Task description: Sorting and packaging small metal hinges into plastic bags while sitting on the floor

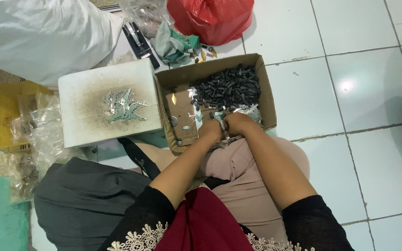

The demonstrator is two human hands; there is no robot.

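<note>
My left hand (210,130) and right hand (236,123) meet at frame centre, over the near edge of the box (267,100), fingers curled tight on a small metal piece (too hidden to name). It looks light, stiff and slick, best pinched by its edges. Black caps (226,87) fill the box; more metal bits (123,107) lie on the block (82,125), left. Glossy tile floor (350,139).

Bare tiled floor (368,93) lies open right of the cardboard box (268,102), giving the hands free passage there. To the left, a white block (84,116) touches the box wall. Behind, a red bag (210,18) and crumpled green cloth (175,44) crowd the far side. A heap of black pieces (229,88) fills the box's rear.
</note>
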